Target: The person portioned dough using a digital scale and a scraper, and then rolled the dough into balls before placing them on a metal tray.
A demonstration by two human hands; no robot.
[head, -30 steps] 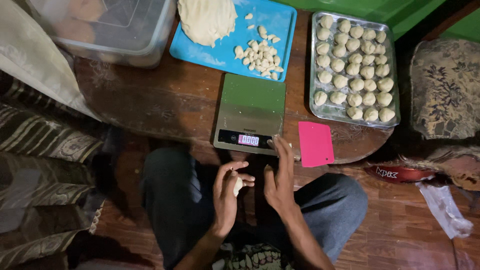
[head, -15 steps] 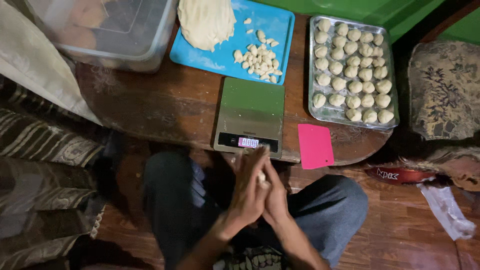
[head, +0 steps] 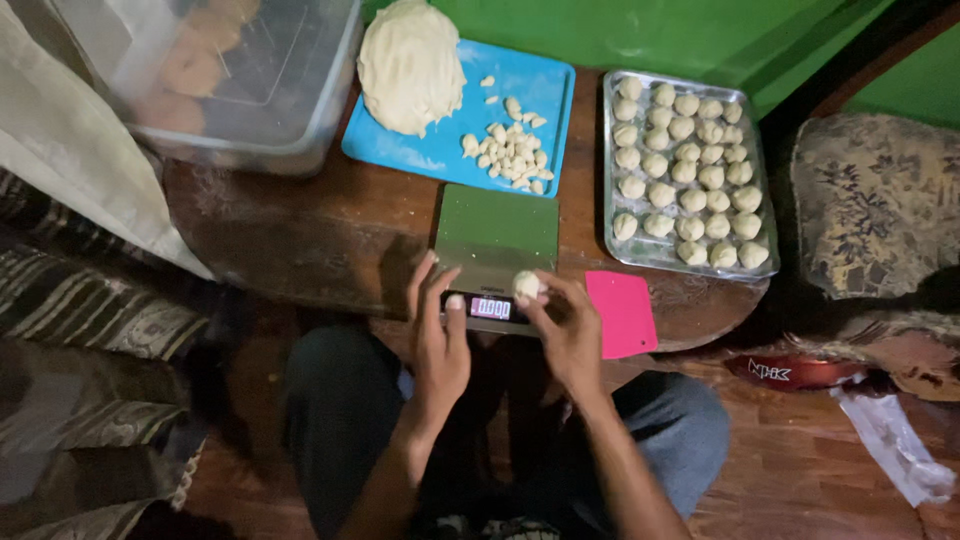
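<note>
My right hand (head: 568, 335) pinches a small round dough ball (head: 526, 286) in its fingertips, just over the front of the green kitchen scale (head: 497, 240). My left hand (head: 438, 335) hovers open beside it, fingers spread, holding nothing, by the scale's lit display (head: 490, 308). A metal tray (head: 612, 215) to the right carries several rows of rolled dough balls (head: 690, 165). On the blue cutting board (head: 455, 150) behind the scale lie a big dough mound (head: 410, 65) and several cut dough pieces (head: 510, 150).
A pink scraper (head: 622, 313) lies at the round wooden table's (head: 300, 230) front edge. A clear plastic tub (head: 230, 80) stands back left. Patterned cushions (head: 880, 210) are on the right, striped fabric (head: 70, 320) on the left. My knees are under the table.
My hands were pressed together rolling the dough near my lap. They have since parted and risen toward the scale, with the ball now in my right fingertips.
</note>
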